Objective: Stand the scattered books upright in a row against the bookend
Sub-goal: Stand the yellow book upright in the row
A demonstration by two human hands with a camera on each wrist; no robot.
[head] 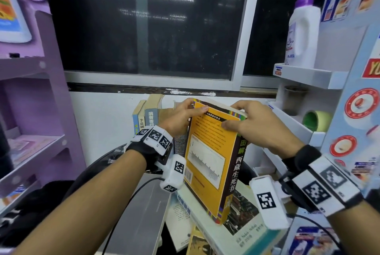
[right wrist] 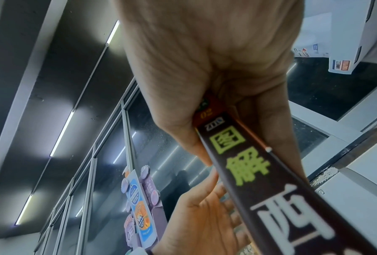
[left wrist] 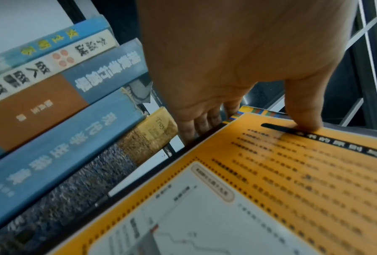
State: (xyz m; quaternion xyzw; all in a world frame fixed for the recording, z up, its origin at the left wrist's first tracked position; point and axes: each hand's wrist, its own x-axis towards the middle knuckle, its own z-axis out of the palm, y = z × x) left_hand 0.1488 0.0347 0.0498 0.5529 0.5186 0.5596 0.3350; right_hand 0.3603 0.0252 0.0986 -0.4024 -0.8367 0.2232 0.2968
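Thick yellow-orange paperback book [head: 207,158], dark spine lettered 图解 西藏生死书, stands tilted on flat-lying books [head: 236,232] just right of the upright row of books [left wrist: 59,110] (one spine reads "Troy"). Bookend not discernible. Left hand [head: 183,118] and right hand [head: 259,127] each pinch its top corners; back-cover text blurred.

The book [head: 207,158] has an orange-yellow back cover edged with multicoloured blocks and a dark brown spine [right wrist: 268,181] lettered green and white, the standing books [left wrist: 59,110] show blue, cream and rust-brown spines, and the shelf unit [head: 41,94] is lilac.
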